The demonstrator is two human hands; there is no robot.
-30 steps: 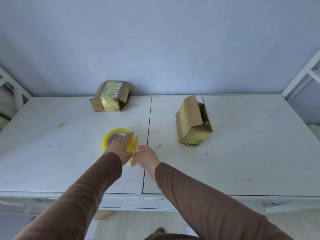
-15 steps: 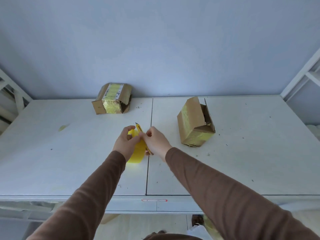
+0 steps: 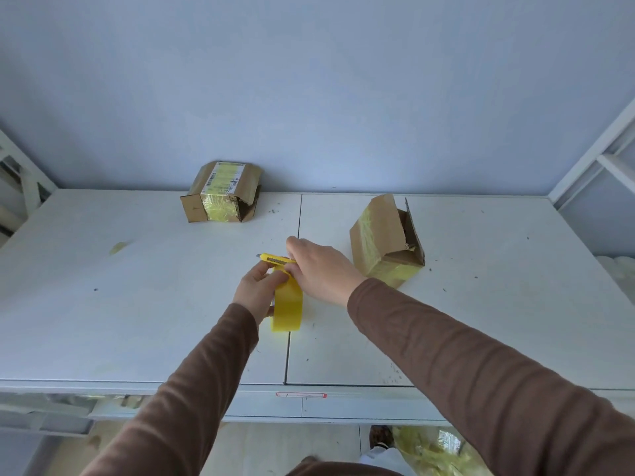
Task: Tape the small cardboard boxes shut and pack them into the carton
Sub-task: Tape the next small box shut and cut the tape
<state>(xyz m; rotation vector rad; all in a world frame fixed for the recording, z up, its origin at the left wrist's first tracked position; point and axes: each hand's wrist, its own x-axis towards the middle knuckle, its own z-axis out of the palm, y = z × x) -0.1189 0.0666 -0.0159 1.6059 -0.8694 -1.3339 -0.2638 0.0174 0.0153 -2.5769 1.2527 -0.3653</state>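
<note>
Hazard: utility knife (image 3: 275, 259) gripped in right hand (image 3: 321, 269), blade end close to left hand (image 3: 259, 292) fingers pinching yellow tape roll (image 3: 288, 309); slip risks cut. Open-flapped box (image 3: 386, 243) just right, far box (image 3: 221, 192) against wall. Carton not in view. White table (image 3: 137, 304) speckled with debris; blue wall (image 3: 309, 80) behind.

A roll of yellow tape (image 3: 288, 309) stands on edge above the middle of the white tabletop (image 3: 103, 304), held up off it. A yellow box cutter (image 3: 275, 259) lies level just over the roll, its tip pointing left. Near the back edge, left of the middle seam, a small cardboard box (image 3: 221, 193) sits flat, banded with yellowish tape and bearing a printed label. To the right, a second small box (image 3: 385, 242) rests tilted on a corner, its end flaps open.
</note>
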